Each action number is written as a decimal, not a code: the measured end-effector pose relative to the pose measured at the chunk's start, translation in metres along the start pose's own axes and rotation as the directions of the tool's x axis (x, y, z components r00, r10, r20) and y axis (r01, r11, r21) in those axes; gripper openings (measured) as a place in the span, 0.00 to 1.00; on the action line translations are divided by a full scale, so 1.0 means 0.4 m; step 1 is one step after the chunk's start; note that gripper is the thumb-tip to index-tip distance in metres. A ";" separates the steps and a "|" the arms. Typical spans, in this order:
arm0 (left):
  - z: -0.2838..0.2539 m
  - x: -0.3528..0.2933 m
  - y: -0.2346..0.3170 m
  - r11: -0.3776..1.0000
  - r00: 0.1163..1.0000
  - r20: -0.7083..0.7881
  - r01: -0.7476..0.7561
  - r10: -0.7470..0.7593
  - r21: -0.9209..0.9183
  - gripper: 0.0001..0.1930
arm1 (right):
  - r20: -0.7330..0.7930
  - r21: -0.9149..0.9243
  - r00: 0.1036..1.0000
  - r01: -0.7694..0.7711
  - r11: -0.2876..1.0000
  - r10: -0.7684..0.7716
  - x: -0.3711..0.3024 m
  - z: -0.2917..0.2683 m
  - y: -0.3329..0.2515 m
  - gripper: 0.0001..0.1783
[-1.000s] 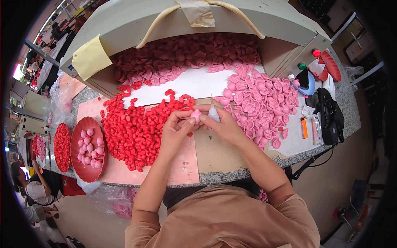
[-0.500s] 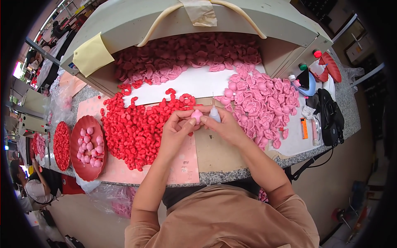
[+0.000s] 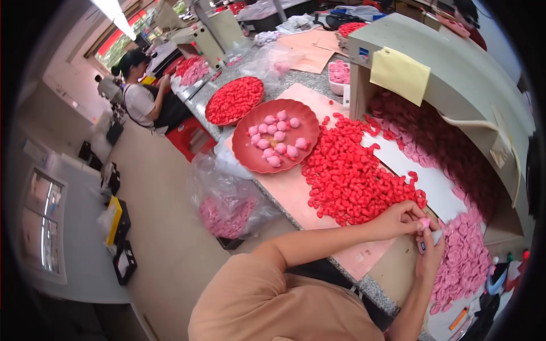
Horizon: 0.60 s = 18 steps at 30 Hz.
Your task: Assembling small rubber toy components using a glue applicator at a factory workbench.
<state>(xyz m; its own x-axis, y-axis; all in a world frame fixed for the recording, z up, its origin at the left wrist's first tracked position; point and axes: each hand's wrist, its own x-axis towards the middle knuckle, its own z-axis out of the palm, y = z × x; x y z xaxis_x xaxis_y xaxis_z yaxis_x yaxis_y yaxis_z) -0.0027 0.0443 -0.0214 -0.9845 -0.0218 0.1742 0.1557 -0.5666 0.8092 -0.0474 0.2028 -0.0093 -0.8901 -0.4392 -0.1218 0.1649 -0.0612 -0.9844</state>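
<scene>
My left hand (image 3: 402, 220) pinches a small pink rounded piece (image 3: 424, 223) between thumb and fingertips. Close against it, my right hand (image 3: 430, 257) is closed round a small whitish squeeze bottle (image 3: 435, 237), mostly covered by the fingers. Its needle tip, seen earlier, cannot be made out now. Just left of the hands spreads a heap of small red curved pieces (image 3: 358, 182). Beyond my right hand lies a pile of pink petal-like pieces (image 3: 463, 256).
A red scalloped dish (image 3: 242, 150) holds pink balls with red bits; a second red dish (image 3: 227, 120) is full of red pieces. A grey hooded box (image 3: 432, 51) covers more pieces. A plastic bag (image 3: 227, 193) hangs below the edge. Another person (image 3: 139, 96) sits far left.
The view has swung to the left, so the dishes and floor now show larger and my hands sit at the lower right. Both hands keep hold of the pink piece and the bottle.
</scene>
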 end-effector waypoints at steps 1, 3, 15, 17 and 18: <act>-0.015 -0.008 -0.001 0.998 1.000 -0.012 -0.008 0.008 0.065 0.09 | 0.046 0.058 0.999 -0.002 0.998 0.000 0.006 0.003 0.017 0.18; -0.025 -0.016 0.022 0.994 1.000 -0.013 0.022 -0.021 0.106 0.08 | 0.080 0.125 0.997 0.011 0.992 -0.021 0.016 0.028 0.018 0.18; 0.000 0.006 0.015 0.996 0.999 0.045 0.007 -0.011 0.094 0.09 | -0.092 0.053 0.996 0.011 0.999 -0.007 -0.003 0.028 -0.028 0.16; -0.027 -0.015 0.033 0.969 0.996 -0.044 0.092 -0.084 0.231 0.10 | -0.050 0.050 0.999 0.002 0.999 0.000 0.002 0.059 -0.022 0.17; -0.037 -0.029 0.036 0.985 0.997 -0.057 0.056 -0.047 0.165 0.10 | 0.026 0.026 0.999 0.040 0.999 -0.041 0.017 0.062 -0.005 0.18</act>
<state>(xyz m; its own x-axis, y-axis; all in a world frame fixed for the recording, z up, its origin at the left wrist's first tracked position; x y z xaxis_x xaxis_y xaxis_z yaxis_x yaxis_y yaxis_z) 0.0097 0.0244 -0.0202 -0.9937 -0.0423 0.1037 0.1118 -0.4231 0.8992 -0.0430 0.1776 -0.0050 -0.8848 -0.4594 -0.0780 0.1397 -0.1019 -0.9849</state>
